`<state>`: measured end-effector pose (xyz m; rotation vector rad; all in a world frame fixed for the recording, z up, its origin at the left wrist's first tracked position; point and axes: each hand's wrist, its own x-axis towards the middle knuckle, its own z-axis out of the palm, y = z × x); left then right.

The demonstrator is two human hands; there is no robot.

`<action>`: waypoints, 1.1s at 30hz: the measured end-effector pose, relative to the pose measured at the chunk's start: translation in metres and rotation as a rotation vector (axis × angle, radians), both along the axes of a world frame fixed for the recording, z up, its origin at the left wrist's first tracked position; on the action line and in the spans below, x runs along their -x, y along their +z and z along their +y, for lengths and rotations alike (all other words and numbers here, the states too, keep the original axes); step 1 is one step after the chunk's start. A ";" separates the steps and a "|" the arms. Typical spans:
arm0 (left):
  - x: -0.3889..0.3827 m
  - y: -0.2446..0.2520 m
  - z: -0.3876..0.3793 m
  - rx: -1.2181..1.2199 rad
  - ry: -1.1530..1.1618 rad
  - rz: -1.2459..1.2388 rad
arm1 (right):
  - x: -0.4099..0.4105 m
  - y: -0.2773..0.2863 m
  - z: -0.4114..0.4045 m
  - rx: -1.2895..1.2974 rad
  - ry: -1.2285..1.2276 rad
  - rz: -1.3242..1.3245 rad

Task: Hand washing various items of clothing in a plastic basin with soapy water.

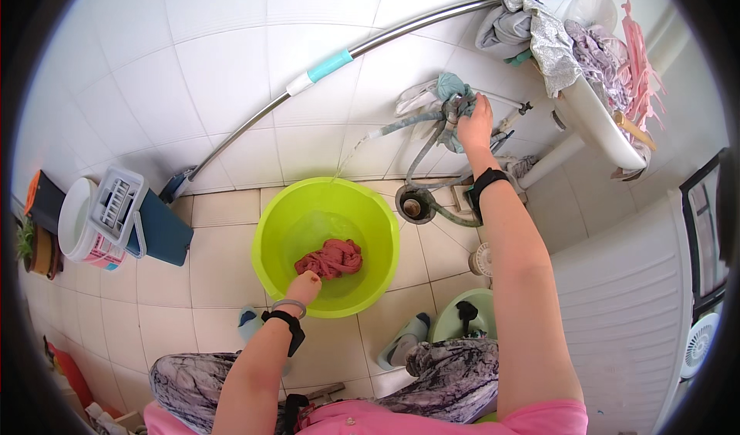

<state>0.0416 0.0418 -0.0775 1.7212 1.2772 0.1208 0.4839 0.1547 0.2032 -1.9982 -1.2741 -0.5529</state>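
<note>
A lime-green plastic basin (378, 264) stands on the tiled floor with shallow water in it. My left hand (304, 288) is closed at the near edge of a wet red cloth (332, 260) lying in that water. Up at the wall, my right hand (476, 124) is on the cloth-wrapped tap fittings (457, 102); its fingertips are partly hidden, and its exact grip does not show. A grey hose (407, 124) beside it points left, and water runs from its end into the far side of the basin.
A floor drain (414, 205) with hoses lies right of the basin. A pale green tub (445, 319) sits near my right foot. Mop bucket (167, 227) and white pail (75, 218) stand left. A mop pole (399, 30) leans along the wall; a cloth-laden washbasin (604, 122) juts out at right.
</note>
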 end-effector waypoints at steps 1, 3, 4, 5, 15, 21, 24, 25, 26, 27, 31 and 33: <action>0.003 0.004 -0.001 -0.006 0.008 -0.001 | -0.009 0.004 0.006 -0.006 0.008 -0.001; 0.008 0.009 -0.004 0.035 0.021 -0.034 | -0.026 0.005 0.015 0.154 0.036 0.107; 0.012 0.010 -0.004 0.044 0.042 -0.048 | -0.031 0.008 0.015 0.120 0.021 0.094; 0.012 0.009 -0.002 0.047 0.052 -0.043 | -0.035 0.006 0.017 0.089 0.003 0.082; 0.003 0.012 0.001 0.002 0.026 -0.029 | 0.029 0.010 -0.012 -0.225 0.171 0.542; 0.007 0.017 -0.013 0.032 0.031 -0.091 | 0.078 -0.079 -0.060 -0.010 0.269 0.560; 0.011 0.031 -0.016 0.043 0.033 -0.090 | 0.141 -0.139 -0.099 0.321 0.274 0.627; 0.012 0.033 -0.017 0.039 0.031 -0.084 | 0.158 -0.163 -0.114 0.373 0.346 0.697; 0.008 0.035 -0.018 0.013 -0.003 -0.066 | 0.166 -0.192 -0.129 0.530 0.372 0.721; 0.012 0.035 -0.020 -0.013 -0.027 -0.035 | 0.190 -0.206 -0.144 0.656 0.416 0.758; 0.029 0.024 -0.034 -0.101 -0.118 0.078 | 0.260 -0.246 -0.207 1.058 0.494 0.597; 0.034 0.032 -0.044 -0.220 -0.254 0.172 | 0.277 -0.239 -0.216 1.272 0.504 0.467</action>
